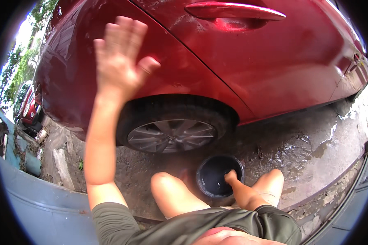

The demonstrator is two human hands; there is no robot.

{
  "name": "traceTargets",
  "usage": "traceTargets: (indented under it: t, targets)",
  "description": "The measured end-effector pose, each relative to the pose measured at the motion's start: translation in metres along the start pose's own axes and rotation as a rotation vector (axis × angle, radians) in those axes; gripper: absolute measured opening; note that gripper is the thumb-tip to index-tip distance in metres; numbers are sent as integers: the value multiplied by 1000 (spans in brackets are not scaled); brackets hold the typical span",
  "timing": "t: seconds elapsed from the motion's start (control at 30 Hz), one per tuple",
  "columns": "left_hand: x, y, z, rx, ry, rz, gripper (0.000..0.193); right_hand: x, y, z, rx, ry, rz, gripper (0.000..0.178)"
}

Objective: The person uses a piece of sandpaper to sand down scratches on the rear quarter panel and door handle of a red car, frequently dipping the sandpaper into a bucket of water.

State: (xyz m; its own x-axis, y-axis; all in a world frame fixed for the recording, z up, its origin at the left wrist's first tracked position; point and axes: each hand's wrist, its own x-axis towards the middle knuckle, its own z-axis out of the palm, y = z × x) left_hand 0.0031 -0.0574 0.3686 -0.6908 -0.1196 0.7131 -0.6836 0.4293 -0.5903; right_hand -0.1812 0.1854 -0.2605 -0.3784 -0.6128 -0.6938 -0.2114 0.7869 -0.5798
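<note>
My left hand (120,57) is raised in front of a red car's rear side panel (167,69), fingers spread, with nothing in it. Whether the palm touches the wet paint cannot be made out. Low down between my knees stands a round black bucket (200,179) holding dark liquid. My right hand (230,176) reaches down into it; its fingers are hidden in the bucket, so what they hold does not show.
Beyond the bucket is the car's rear wheel (171,134), with a grey spoked rim. A door handle (235,11) juts out above. The concrete ground (298,151) is wet on the right. Another red car (30,106) stands at far left, near a blue-grey surface (45,208).
</note>
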Motion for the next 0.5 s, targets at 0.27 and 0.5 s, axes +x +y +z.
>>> traceTargets:
  t: [0.27,0.5]
  targets:
    - [5,-146,1,-11,139,-516,105,-43,-11,54,457,-38,107,45]
    - [-24,97,14,-33,-82,-19,90,-14,-8,24,29,75,-173,34]
